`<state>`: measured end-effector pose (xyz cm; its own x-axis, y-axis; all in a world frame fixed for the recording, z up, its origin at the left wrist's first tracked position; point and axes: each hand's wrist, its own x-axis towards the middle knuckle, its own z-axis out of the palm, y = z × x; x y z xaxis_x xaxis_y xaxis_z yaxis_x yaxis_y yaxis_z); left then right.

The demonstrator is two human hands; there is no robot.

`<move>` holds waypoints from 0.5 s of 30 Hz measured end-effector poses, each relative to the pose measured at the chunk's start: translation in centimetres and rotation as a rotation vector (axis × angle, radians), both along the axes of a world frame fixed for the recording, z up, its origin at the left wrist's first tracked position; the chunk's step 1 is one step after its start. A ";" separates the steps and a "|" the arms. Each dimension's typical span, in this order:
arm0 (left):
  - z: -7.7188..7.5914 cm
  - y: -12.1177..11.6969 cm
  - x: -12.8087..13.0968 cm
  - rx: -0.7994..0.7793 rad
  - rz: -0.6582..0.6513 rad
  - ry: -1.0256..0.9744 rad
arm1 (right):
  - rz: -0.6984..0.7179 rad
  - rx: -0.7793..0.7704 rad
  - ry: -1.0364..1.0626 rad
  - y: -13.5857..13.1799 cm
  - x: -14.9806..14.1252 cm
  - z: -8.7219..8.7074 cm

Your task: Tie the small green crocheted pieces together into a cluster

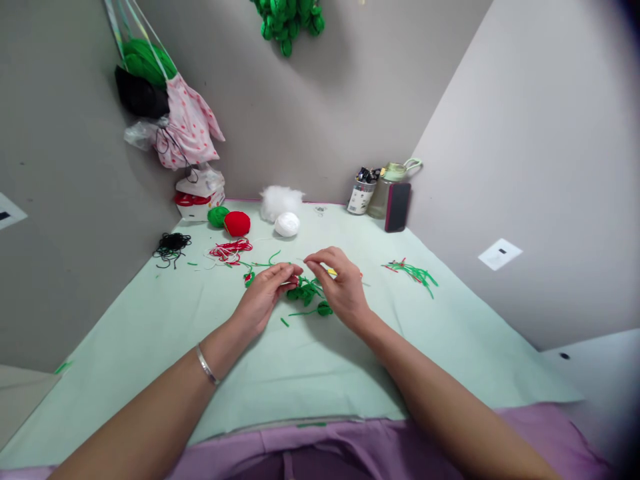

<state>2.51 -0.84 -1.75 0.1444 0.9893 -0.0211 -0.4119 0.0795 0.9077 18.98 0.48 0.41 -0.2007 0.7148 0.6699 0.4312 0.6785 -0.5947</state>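
My left hand [265, 293] is closed, thumb and fingers pressed together on a small piece that its fingertips mostly hide; a bit of red and white shows there. Close beside it my right hand [343, 287] makes a pinch, and a thin pale line, thread or needle, shows at its fingertips. Below and between the hands lie green knitted or crocheted pieces [304, 292] with yarn tails. One round green piece [325, 308] rests nearer me with a long tail. A small red and green piece [249, 279] lies left of my left hand.
Behind are a green yarn ball [218, 216], a red yarn ball [237, 224], a white ball [287, 225] and white fluffy stuffing [281, 203]. Black yarn [173, 247] lies left, green strands [415, 273] right. A phone [398, 208] leans on a bottle [379, 199] beside a pen holder [361, 198].
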 end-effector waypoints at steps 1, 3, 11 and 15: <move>0.0 -0.1 0.1 0.017 -0.013 0.033 | -0.032 -0.014 -0.001 0.2 0.3 0.0; -0.1 -0.2 0.2 0.050 -0.015 0.087 | -0.072 -0.030 -0.036 0.7 0.9 0.0; -0.3 0.2 -0.3 0.218 0.245 0.362 | -0.124 0.110 -0.454 1.2 1.2 -0.5; -0.5 0.2 -0.4 0.296 0.235 0.419 | -0.087 0.109 -0.463 0.8 0.8 -0.3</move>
<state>2.11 -0.62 -2.27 -0.0418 0.9663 0.2539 0.0129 -0.2536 0.9672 19.74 1.30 0.14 -0.4382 0.6730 0.5959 0.6920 0.6757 -0.2543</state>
